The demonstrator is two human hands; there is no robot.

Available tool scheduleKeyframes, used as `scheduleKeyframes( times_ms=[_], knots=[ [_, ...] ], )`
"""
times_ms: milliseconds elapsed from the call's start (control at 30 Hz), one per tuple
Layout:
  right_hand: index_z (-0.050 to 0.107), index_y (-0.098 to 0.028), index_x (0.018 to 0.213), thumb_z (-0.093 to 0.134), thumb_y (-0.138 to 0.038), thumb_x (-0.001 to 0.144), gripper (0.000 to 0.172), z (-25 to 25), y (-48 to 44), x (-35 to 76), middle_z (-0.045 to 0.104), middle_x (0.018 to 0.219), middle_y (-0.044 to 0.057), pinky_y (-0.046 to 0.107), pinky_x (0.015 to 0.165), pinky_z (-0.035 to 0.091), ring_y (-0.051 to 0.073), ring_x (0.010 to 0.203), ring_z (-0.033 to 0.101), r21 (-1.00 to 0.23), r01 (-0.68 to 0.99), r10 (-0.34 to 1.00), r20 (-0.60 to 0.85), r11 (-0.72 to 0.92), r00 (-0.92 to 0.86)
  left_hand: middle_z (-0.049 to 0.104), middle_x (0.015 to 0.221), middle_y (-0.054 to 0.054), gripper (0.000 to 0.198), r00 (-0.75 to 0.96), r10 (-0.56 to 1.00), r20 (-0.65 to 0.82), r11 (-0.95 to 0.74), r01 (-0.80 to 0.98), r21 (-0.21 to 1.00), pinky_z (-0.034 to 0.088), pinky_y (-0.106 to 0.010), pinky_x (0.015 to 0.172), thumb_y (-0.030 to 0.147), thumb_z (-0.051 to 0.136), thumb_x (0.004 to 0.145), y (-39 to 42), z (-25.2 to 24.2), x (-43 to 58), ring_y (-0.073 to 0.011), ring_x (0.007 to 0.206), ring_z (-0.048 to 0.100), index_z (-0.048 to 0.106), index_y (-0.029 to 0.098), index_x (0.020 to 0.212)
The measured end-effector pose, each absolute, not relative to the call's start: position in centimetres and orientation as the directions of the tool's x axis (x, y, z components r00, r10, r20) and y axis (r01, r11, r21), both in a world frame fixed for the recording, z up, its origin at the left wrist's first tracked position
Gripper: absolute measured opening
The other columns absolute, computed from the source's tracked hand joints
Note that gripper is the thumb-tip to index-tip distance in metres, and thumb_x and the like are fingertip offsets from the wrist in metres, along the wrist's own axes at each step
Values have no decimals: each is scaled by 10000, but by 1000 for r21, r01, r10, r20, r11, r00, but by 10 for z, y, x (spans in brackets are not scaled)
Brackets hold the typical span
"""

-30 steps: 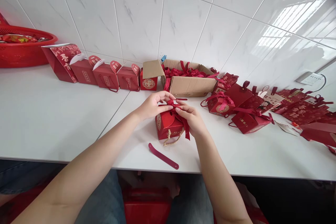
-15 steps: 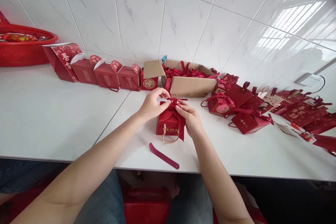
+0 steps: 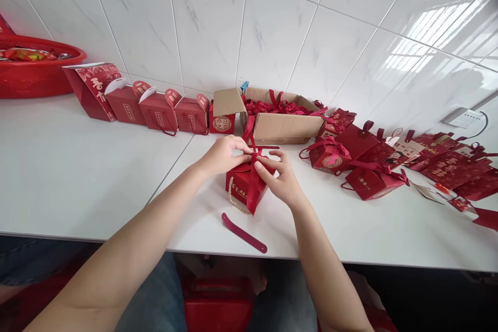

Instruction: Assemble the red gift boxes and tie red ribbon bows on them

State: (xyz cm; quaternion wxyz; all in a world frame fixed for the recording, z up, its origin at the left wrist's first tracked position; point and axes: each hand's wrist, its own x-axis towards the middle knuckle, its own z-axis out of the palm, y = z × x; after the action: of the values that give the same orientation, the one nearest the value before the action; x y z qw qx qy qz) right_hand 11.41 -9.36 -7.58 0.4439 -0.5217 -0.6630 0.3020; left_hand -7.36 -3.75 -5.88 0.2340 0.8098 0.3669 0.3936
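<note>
A small red gift box [image 3: 238, 182] with gold lettering and a twisted gold cord handle [image 3: 232, 196] stands on the white table in front of me, turned at an angle. A red ribbon [image 3: 253, 187] is gathered at its top, one tail hanging down the front. My left hand [image 3: 226, 154] pinches the ribbon at the top from the left. From the right, my right hand [image 3: 279, 175] has thumb and fingers closed on the ribbon by the knot. Nearer to me lies a loose dark red strap [image 3: 244, 233] with a hole at each end.
Behind the box sits an open cardboard carton [image 3: 288, 128] full of red ribbons [image 3: 272, 106]. Several red boxes [image 3: 159, 111] line the wall at left, beside a red basket [image 3: 39, 75]. Ribboned boxes [image 3: 375, 181] and gift bags [image 3: 447, 166] crowd the right.
The gift box has turned so that a corner faces me, and its ribbon tail has swung left. My hands have shifted slightly, still at the ribbon on top.
</note>
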Motion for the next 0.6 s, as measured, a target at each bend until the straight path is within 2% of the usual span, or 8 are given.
scheduleKeyframes(
  times_ms=[67,133,267,367,467,533,600],
  knots=[
    [719,-353,1080,623,-561,791,369,-74,-95,117,497,1227,89,485,1071,358,280,1271,410,-807,487,940,322,334,-112,695,878,-52,194,443,772,456,-625,395,673,477,-348,824,388,679,755,-35,-60,-76,-209,872,614,755,219,815],
    [721,-362,1073,596,-578,808,364,-72,-97,120,492,1255,87,518,1086,321,296,1277,404,-758,533,923,355,376,-146,692,871,-50,191,461,771,440,-622,392,678,478,-348,815,391,677,757,-34,-60,-78,-210,873,610,758,226,809],
    [708,-357,1103,593,-569,817,374,-71,-97,124,337,1498,41,553,1133,232,334,1403,262,-724,558,911,366,406,-189,676,854,-47,219,464,782,416,-607,414,679,474,-346,790,422,657,770,-34,-58,-78,-210,854,604,745,223,792],
    [688,-328,1147,585,-521,844,374,-71,-95,125,312,1534,42,516,1148,247,306,1444,217,-749,506,904,355,428,-238,663,852,-47,252,461,791,402,-595,428,680,469,-341,776,446,642,778,-35,-57,-78,-208,844,602,719,205,771],
    [699,-286,1124,576,-433,873,316,-71,-92,125,440,1466,70,474,1119,328,281,1391,356,-742,450,868,414,497,-276,653,871,-48,275,489,783,384,-596,415,687,470,-327,762,452,622,795,-37,-56,-77,-196,833,600,694,187,786],
    [711,-255,1073,563,-352,886,258,-71,-90,125,578,1337,84,434,1037,430,255,1246,532,-726,412,835,464,550,-295,648,891,-47,267,522,772,363,-598,401,694,473,-312,750,435,606,810,-38,-55,-77,-181,817,598,682,180,800],
    [715,-228,1006,552,-268,878,211,-70,-89,125,692,1145,75,382,909,512,218,1039,649,-703,397,807,510,590,-297,645,904,-42,248,545,763,346,-598,394,698,475,-301,745,414,594,820,-39,-55,-77,-171,812,598,673,179,815]
  ],
)
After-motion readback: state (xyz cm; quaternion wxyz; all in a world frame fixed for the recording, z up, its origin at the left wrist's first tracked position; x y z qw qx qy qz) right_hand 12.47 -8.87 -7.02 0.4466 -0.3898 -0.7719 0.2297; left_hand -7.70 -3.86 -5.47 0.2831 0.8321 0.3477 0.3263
